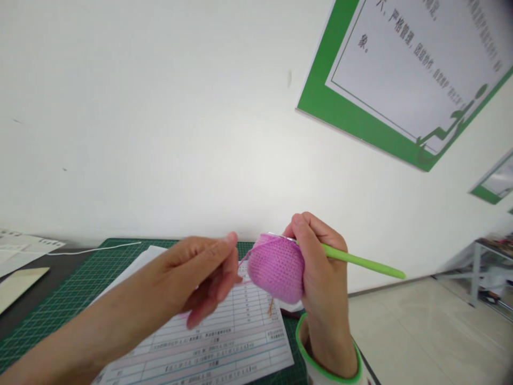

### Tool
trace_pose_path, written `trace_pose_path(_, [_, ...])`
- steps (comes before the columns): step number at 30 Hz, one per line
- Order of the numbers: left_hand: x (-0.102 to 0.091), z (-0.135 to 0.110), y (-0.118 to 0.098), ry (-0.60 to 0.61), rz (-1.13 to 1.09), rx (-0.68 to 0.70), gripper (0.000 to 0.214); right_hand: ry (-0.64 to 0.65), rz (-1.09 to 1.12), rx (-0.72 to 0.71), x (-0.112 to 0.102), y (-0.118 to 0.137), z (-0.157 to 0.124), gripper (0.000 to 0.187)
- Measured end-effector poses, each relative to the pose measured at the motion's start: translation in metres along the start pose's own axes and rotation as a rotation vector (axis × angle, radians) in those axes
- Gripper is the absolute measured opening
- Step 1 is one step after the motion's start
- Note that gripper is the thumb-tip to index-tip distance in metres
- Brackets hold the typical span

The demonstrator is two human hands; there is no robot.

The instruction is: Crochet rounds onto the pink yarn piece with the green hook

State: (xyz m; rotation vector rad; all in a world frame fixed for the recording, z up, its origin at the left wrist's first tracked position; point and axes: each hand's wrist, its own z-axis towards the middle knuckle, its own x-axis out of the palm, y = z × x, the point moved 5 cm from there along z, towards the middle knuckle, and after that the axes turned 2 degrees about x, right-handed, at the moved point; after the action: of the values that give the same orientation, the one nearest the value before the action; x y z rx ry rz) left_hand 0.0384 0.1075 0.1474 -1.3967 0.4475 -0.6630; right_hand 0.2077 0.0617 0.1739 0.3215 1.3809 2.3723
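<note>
My right hand (323, 262) grips a crochet hook (363, 260) with a bright green handle; its metal tip lies along the top edge of a pink crocheted piece (276, 270). That piece is rounded and cup-like, held up against the same hand. From its top edge a pink yarn strand (245, 259) runs leftward to my left hand (206, 272). The left fingers are curled, with the yarn passing at them, and the thumb lies along the top. A short tan yarn end (270, 306) hangs under the piece.
Printed sheets (224, 342) lie below my hands on a green cutting mat (52, 310). A white cord (100, 248) and more papers (24, 248) are at the left. Behind stands a white wall with a green-framed poster (360, 128). A metal-legged table (476, 267) stands far right.
</note>
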Motion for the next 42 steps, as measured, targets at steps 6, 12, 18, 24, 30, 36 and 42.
trace_pose_path(6, [0.010,0.010,-0.001,-0.004,-0.282,-0.009,0.041,-0.004,-0.025,-0.031,0.002,0.002,-0.005,0.042])
trace_pose_path(12, [-0.017,0.009,-0.022,-0.234,-0.577,0.237,0.033,0.101,-0.087,-0.073,0.018,0.008,-0.009,0.041])
trace_pose_path(18, [-0.005,-0.007,-0.035,-0.386,0.482,0.605,0.027,0.038,-0.138,-0.101,0.014,0.007,-0.009,0.042])
trace_pose_path(24, [0.015,-0.005,-0.024,-0.261,0.330,0.440,0.022,-0.076,-0.259,-0.179,0.007,0.007,-0.010,0.040])
trace_pose_path(30, [0.018,-0.004,0.008,-0.235,-0.599,0.042,0.015,-0.012,-0.334,-0.318,0.021,0.012,-0.020,0.039])
trace_pose_path(36, [0.012,-0.007,0.023,-0.429,-0.812,-0.074,0.035,0.017,-0.444,-0.411,0.029,0.015,-0.025,0.032])
trace_pose_path(42, [0.020,-0.005,0.016,-0.267,-0.590,-0.037,0.045,0.004,-0.465,-0.469,0.024,0.025,-0.030,0.030])
